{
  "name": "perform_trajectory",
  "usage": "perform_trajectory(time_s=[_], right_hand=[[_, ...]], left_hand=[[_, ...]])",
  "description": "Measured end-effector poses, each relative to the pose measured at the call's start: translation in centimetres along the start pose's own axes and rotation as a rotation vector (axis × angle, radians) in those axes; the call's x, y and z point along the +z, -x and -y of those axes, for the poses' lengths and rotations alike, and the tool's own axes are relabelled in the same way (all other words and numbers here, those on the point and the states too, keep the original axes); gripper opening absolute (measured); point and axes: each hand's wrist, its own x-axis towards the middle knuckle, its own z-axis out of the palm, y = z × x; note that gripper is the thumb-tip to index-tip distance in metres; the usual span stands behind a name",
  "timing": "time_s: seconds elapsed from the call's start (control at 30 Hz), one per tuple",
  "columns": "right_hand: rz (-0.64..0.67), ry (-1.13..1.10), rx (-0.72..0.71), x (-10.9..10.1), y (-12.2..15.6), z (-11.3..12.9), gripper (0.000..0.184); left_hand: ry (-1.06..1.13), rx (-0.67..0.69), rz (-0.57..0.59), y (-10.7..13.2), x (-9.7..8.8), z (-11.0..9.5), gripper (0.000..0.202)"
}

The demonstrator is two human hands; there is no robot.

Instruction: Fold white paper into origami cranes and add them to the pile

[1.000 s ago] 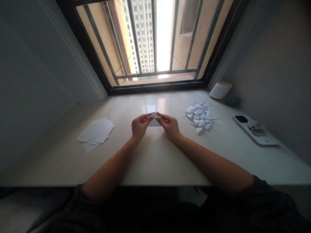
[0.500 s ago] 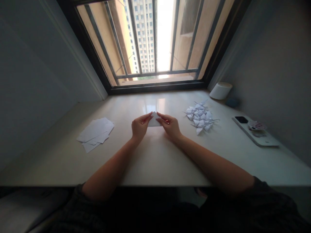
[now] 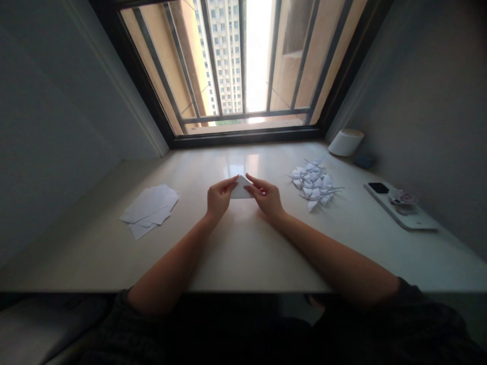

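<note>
A small folded sheet of white paper (image 3: 241,191) is between my two hands, over the middle of the white surface. Its top comes to a point and its lower edge runs straight. My left hand (image 3: 220,196) pinches the left side, with thumb and forefinger near the peak. On the right side my right hand (image 3: 267,196) grips the paper with its thumb low on the sheet, the forefinger reaching up near the peak. My palms and the other fingers partly hide the paper's side corners.
Loose white sheets (image 3: 150,205) lie in a pile at left. A heap of folded paper pieces (image 3: 314,183) sits right of my hands. Farther right are a phone (image 3: 397,205), a white cylindrical object (image 3: 345,142) and a dark bluish item (image 3: 364,160). A barred window (image 3: 247,136) stands behind.
My right forefinger has lifted slightly off the paper's peak, and the right slanting edge shows more. Both hands stay in nearly the same place.
</note>
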Motion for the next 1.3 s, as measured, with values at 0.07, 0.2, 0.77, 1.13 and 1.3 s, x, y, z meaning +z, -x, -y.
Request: perform_trajectory(time_s=[0.07,0.2,0.77,1.13,1.3], right_hand=[[0.010,0.024,-0.057,0.0,0.0,0.0,0.038],[0.027,0.055,-0.085,-0.1,0.0,-0.1,0.035],[0.093,0.152,-0.094,-0.4,0.2,0.2,0.036],[0.014,-0.057,0.118,-0.1,-0.3,-0.2,0.056],[-0.015,-0.166,0.189,-0.1,-0.6,0.2,0.061]], left_hand=[[-0.074,0.016,-0.008,0.1,-0.1,-0.1,0.026],[-0.230,0.034,-0.031,0.3,-0.2,-0.7,0.026],[-0.269,-0.007,-0.041,0.3,-0.7,-1.1,0.023],[-0.006,-0.090,-0.119,0.0,-0.4,-1.0,0.030],[0.172,-0.169,-0.198,-0.1,0.1,-0.8,0.030]])
